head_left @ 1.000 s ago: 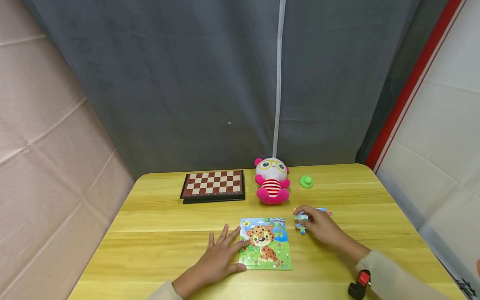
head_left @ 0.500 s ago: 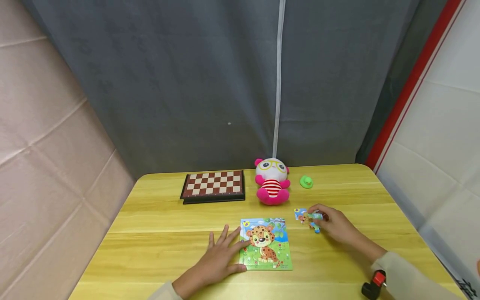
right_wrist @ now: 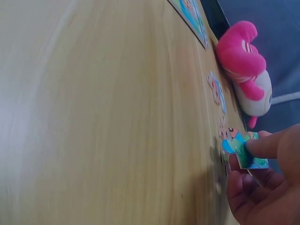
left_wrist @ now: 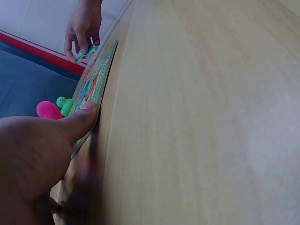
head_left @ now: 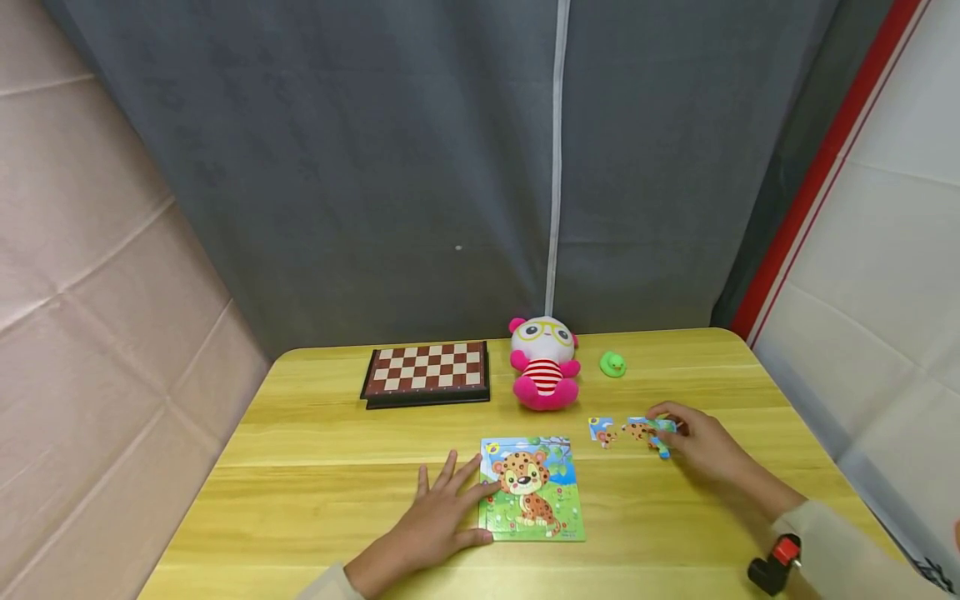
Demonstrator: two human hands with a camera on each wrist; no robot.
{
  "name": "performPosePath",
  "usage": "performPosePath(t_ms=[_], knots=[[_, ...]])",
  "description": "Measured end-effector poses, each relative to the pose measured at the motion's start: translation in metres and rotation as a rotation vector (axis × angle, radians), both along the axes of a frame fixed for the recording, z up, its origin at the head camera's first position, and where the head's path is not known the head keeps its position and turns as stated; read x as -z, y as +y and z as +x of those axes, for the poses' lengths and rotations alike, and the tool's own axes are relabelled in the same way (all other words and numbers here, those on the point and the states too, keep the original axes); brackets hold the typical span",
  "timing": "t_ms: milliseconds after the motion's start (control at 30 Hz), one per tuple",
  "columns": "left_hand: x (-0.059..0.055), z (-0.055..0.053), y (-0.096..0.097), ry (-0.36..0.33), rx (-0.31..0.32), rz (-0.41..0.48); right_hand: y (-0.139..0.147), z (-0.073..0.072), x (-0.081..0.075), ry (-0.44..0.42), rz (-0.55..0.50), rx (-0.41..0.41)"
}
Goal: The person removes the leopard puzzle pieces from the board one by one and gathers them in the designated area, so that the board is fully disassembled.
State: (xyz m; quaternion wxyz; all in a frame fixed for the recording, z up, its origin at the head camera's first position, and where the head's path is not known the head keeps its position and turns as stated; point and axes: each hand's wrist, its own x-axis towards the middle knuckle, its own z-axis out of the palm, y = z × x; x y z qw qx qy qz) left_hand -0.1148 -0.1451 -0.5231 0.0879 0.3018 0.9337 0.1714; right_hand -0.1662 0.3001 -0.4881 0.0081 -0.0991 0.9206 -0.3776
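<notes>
My left hand (head_left: 435, 512) lies with its fingers spread, the fingertips and thumb resting on the left edge of a jigsaw puzzle board (head_left: 536, 500) that bears a leopard cub picture. To the right, my right hand (head_left: 701, 443) pinches a blue-and-green jigsaw piece (right_wrist: 248, 152) between thumb and fingers, just over the table. One loose corner piece (head_left: 601, 428) with blue sky and an orange ear lies right of the board. Another piece (head_left: 636, 428) with orange spots lies beside the held one and is partly covered by it.
At the back of the wooden table (head_left: 337, 467) stand a brown-and-white chessboard (head_left: 427, 368), a pink-and-white plush panda (head_left: 545, 367) and a small green duck (head_left: 612, 364). A grey curtain (head_left: 412, 167) hangs behind them.
My right hand has moved rightward with the held jigsaw piece, away from the board. The loose corner piece, first hidden by the hand, now shows. The left hand has stayed still.
</notes>
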Motion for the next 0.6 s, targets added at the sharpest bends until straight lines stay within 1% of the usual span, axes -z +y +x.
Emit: performPosePath(t_ms=[200, 600], knots=[[0.002, -0.001, -0.001, -0.003, -0.005, 0.006, 0.015, -0.003, 0.004, -0.004, 0.033, -0.004], [0.003, -0.001, -0.001, 0.002, -0.005, 0.001, 0.038, -0.010, 0.005, -0.018, 0.067, 0.013]])
